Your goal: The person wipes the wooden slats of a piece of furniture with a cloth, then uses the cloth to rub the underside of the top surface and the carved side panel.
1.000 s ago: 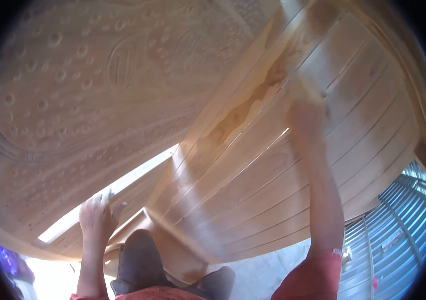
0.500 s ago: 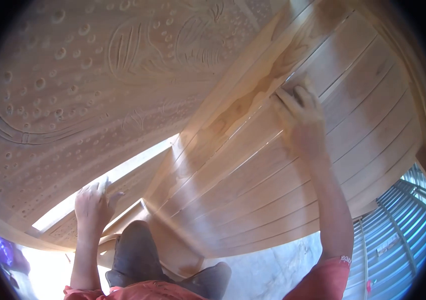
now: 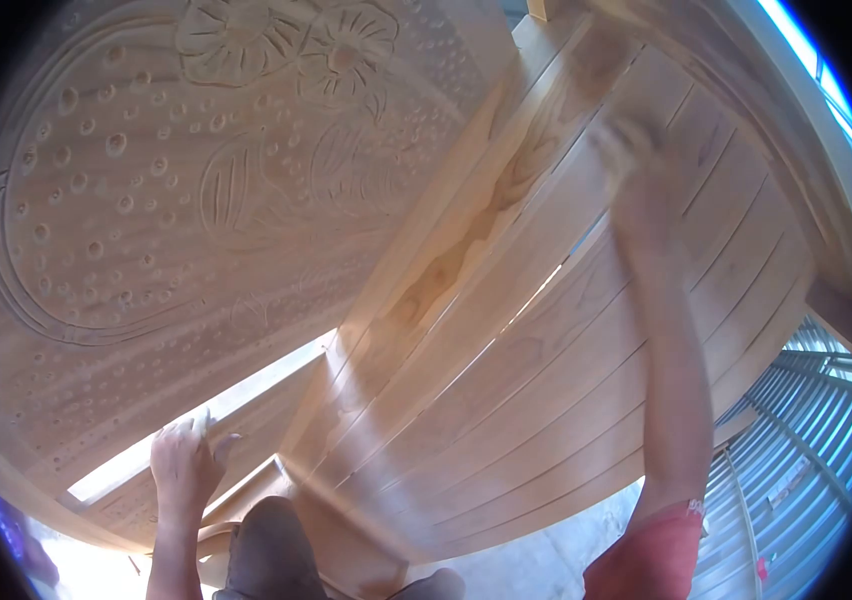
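My left hand (image 3: 184, 455) is closed over the edge of a wooden rail (image 3: 271, 425) below a long bright slot in the carved panel, its thumb sticking out to the right. My right hand (image 3: 631, 160) is on the slatted wooden surface (image 3: 506, 370), smeared by motion. Its fingers look curled, and whatever lies under them cannot be made out. Flowers, curved lines and many small dimples are cut into the carved wooden panel (image 3: 176, 220) at the left. A board with darker grain (image 3: 476, 240) runs along the corner between panel and slats.
A thick curved wooden rim (image 3: 786, 140) borders the slats at the upper right. Beyond it, corrugated metal sheeting (image 3: 806, 450) shows at the lower right. My knees (image 3: 276, 550) are close to the wooden frame. Something purple (image 3: 11, 530) sits at the lower left edge.
My right hand has moved up and slightly right along the slats and is now blurred. The view has shifted upward, showing more carved flowers. My left hand keeps its hold on the rail.
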The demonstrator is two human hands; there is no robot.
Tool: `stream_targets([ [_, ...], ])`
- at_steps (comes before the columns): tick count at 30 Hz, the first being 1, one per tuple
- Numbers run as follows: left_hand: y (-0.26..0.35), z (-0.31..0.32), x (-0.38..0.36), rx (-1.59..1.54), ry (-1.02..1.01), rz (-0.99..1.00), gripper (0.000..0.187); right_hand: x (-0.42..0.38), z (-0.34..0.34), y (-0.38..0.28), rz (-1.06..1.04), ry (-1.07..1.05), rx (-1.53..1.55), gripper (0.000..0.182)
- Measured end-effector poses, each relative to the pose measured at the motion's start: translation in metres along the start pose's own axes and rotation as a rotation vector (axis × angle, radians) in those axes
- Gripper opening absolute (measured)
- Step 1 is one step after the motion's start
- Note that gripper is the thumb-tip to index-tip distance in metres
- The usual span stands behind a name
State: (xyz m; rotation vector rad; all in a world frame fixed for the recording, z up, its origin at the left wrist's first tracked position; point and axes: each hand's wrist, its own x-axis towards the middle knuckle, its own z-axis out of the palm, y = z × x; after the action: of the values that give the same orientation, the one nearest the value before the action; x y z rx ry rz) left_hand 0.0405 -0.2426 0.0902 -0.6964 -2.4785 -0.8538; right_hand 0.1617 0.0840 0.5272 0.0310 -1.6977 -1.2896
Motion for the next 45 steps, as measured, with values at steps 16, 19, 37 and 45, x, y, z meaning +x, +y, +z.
stream_targets([
  [16,0.0,0.0,0.0,0.035,0.033,0.021,0.045,0.013,0.029,-0.021,-0.385,-0.031,0.206,0.031],
  [19,-0.002,0.005,-0.002,0.046,0.033,0.019,0.047,0.053,0.03,-0.009,0.118,-0.085,0.325,0.03],
  [37,-0.001,0.001,-0.003,-0.01,-0.014,-0.023,0.054,0.035,0.04,-0.038,-0.124,0.072,0.13,0.037],
  [45,-0.004,0.0,-0.003,-0.022,-0.029,-0.022,0.054,0.025,0.046,-0.042,0.01,0.051,-0.017,0.041],
])
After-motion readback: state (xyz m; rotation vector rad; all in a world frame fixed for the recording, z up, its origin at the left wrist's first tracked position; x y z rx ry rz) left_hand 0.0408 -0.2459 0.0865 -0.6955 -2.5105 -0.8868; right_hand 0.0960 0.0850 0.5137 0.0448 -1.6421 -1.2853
